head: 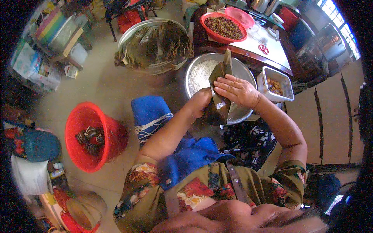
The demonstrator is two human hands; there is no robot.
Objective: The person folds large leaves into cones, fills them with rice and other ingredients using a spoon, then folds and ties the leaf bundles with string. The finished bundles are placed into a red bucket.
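Observation:
Long dark-green wrapping leaves (pixel 220 70), overlapped and folded, are held upright between my hands above a metal basin (pixel 254 76). My left hand (pixel 201 100) grips their lower left side, its fingertips hidden behind them. Against the right side my right hand (pixel 237 89) is laid with fingers extended and close together; its thumb is out of sight. White rice grains (pixel 201 74) fill the basin's left part. Whether anything lies inside the folded leaves cannot be seen.
Soaking leaves fill a large basin (pixel 124 32) ahead. A red colander (pixel 244 35) of beans stands on a table (pixel 276 55). Right of the rice is a plastic tub (pixel 287 97) with brownish food. A red bucket (pixel 116 142) holds tied leaf parcels (pixel 92 138). White strings (pixel 153 123) cross blue cloth.

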